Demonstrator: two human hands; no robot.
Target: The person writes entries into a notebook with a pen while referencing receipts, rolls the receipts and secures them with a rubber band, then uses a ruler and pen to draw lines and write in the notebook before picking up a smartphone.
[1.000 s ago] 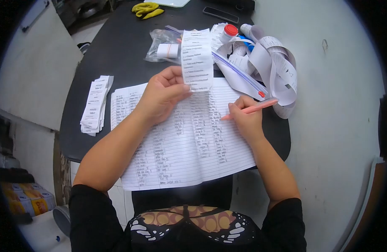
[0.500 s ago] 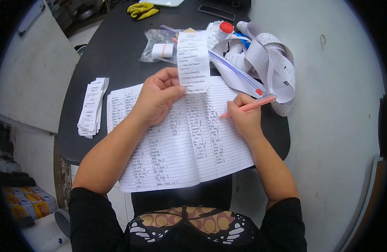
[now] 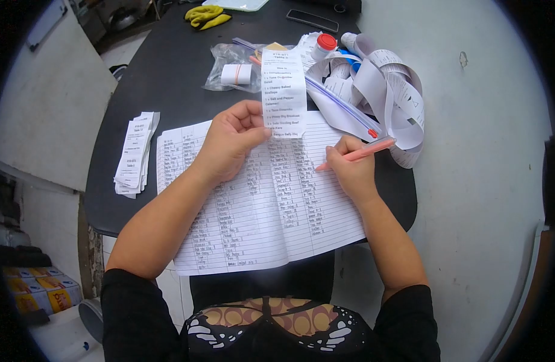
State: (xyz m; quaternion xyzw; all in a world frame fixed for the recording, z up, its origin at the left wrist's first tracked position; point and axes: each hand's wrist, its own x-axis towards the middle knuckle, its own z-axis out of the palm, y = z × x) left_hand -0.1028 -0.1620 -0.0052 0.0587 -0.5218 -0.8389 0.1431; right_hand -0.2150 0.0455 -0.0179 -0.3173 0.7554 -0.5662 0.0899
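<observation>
- Left hand (image 3: 235, 136): one, thumb and fingers pinched on the lower left edge of a receipt (image 3: 283, 96); I see it raised above the table, its printed side towards the camera.
- Right hand (image 3: 350, 161): one, fingers closed around a pink pen (image 3: 371, 149), the point towards the notebook's right page; from where I sit I cannot tell whether it touches the paper.
- Notebook (image 3: 259, 223): one, ruled, open flat beneath both hands, columns of handwriting on both pages; its near edge reaches the table's edge.
- Stack of receipts (image 3: 133, 154): one, lying just beside the notebook, by its left page; slips unevenly piled.
- Clear plastic bag (image 3: 220, 54): one, crumpled, beyond the left hand, partly behind the raised receipt.
- Small white roll (image 3: 236, 74): one, orange band around it, at the bag.
- Long paper strip (image 3: 374, 84): one, printed, in loose loops beyond the right hand.
- Red-lidded container (image 3: 324, 43): one, beside the loops.
- Phone (image 3: 312, 20): one, dark-faced, flat near the far end.
- Yellow gloves (image 3: 207, 17): bunched, far end, well apart from the notebook.
- Table (image 3: 175, 78): one, black, rounded corners, bearing all I list above.
</observation>
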